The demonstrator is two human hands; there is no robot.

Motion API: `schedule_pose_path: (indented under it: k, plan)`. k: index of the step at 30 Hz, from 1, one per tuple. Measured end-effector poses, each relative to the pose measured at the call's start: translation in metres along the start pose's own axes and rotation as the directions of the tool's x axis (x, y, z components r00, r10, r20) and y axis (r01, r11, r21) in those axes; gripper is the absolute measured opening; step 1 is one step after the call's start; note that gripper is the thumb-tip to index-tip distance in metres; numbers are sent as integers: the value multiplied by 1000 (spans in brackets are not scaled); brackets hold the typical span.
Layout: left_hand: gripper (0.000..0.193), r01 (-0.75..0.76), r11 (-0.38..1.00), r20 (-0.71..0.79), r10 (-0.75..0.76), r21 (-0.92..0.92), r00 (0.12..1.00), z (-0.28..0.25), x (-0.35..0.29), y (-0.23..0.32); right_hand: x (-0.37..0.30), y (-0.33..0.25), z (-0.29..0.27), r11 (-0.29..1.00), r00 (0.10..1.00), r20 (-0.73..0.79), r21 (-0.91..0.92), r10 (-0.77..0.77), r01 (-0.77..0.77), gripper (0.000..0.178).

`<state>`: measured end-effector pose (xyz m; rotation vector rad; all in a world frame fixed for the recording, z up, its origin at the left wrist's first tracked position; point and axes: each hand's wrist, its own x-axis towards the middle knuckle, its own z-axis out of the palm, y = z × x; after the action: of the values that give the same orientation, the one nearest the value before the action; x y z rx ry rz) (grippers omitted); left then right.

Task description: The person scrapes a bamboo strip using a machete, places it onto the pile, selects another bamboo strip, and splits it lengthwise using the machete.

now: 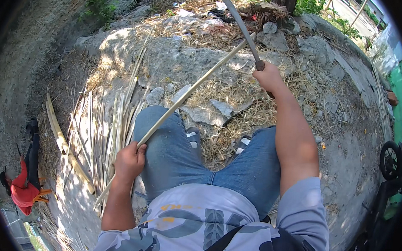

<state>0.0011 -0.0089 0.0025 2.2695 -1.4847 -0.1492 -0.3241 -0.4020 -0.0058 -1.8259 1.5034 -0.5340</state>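
My left hand (130, 160) is closed around a long pale bamboo strip (186, 95), by my left thigh. The strip slants up and away to the right, and its lower end passes under my left forearm. In my closed right hand (269, 78) is the dark handle of a machete (240, 23). Its long curved blade points up and to the left. The blade meets or crosses the strip near its far end; whether it cuts into it I cannot tell.
To my left lie many split bamboo strips (114, 120) and thicker bamboo pieces (66, 147). Curly shavings (240, 93) cover the ground around flat stones (221, 107) before my feet. A person in red (24, 188) is at far left; a wheel (391, 160) shows at far right.
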Motion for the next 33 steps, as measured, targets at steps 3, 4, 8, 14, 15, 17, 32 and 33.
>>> schedule_pose_path:
  k: [3, 4, 8, 14, 15, 17, 32, 33]
  plan:
    - [33, 5, 1000, 34, -5, 3, 999, -4, 2, 1, -14, -8, -5, 996, 997, 30, -55, -69, 71, 29]
    - [33, 22, 1000, 37, -22, 3, 999, -4, 3, 3, -18, -16, -6, 987, 990, 90, -109, -108, 118, 33]
    - [34, 36, 998, 69, -39, 45, 997, -7, 5, 6, -29, -34, 22, 857, 906, 303, -334, -297, 393, 31]
    - [35, 23, 995, 64, -30, 98, 997, -7, 3, 4, -54, -68, 44, 641, 742, 518, -406, -425, 651, 20]
    - [35, 18, 995, 61, -24, 95, 998, -6, 2, 2, -49, -64, 40, 670, 753, 478, -376, -452, 640, 22]
    - [35, 1, 998, 40, -4, 59, 999, -1, 0, -5, -36, -50, 28, 699, 770, 432, -351, -470, 623, 24]
    - [38, 17, 996, 84, -25, 88, 996, -9, 5, 1, -56, -71, 40, 732, 800, 513, -408, -311, 546, 30]
    - [38, 23, 995, 82, -31, 96, 996, -11, 5, 3, -61, -77, 46, 733, 796, 517, -400, -317, 551, 30]
